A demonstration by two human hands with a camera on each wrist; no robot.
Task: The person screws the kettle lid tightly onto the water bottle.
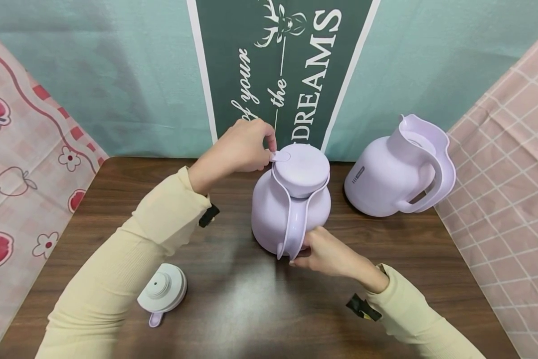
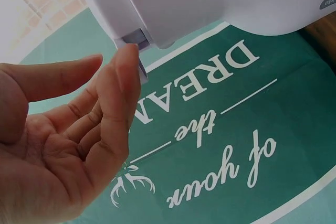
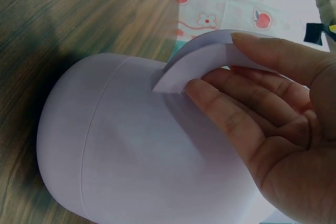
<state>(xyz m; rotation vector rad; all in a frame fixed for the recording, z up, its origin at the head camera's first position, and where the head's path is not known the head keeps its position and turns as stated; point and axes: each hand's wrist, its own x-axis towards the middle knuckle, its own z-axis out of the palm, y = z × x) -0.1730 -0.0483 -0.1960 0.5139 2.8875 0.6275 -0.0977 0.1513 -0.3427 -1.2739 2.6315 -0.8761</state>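
Observation:
A lilac thermos jug stands on the wooden table with a round lilac lid seated in its mouth. My right hand grips the lower part of the jug's handle, thumb on the outer side and fingers inside the loop in the right wrist view. At the lid's left edge, my left hand touches the small tab with a fingertip. In the left wrist view its thumb stands apart from the index finger, which presses at the tab.
A second lilac jug, without a lid, stands at the back right near the pink tiled cloth. A loose lid lies upside down at the front left, white underside up. A green banner cloth hangs behind the table.

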